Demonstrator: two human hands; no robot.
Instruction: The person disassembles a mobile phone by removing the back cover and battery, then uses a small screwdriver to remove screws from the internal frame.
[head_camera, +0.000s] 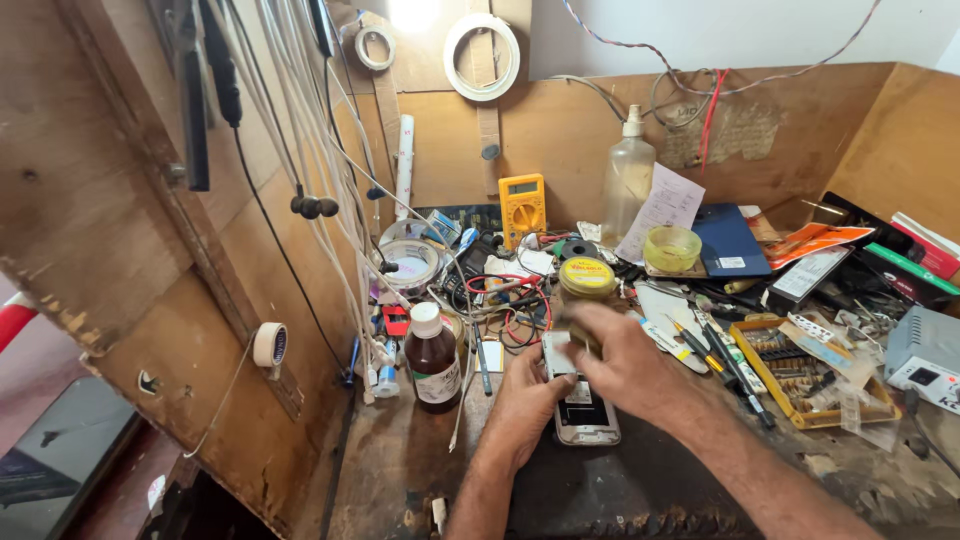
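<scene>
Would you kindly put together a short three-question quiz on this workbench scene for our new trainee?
1. True or false: the opened phone lies flat on the bench under both hands.
2. Which stands left of the phone? A) the brown bottle with a white cap B) the yellow multimeter C) the clear spray bottle
3. Fill in: the left hand steadies the phone's ____ edge, while the right hand works over its upper part.

Key
1. True.
2. A; the multimeter and spray bottle stand at the back wall.
3. Left.
</scene>
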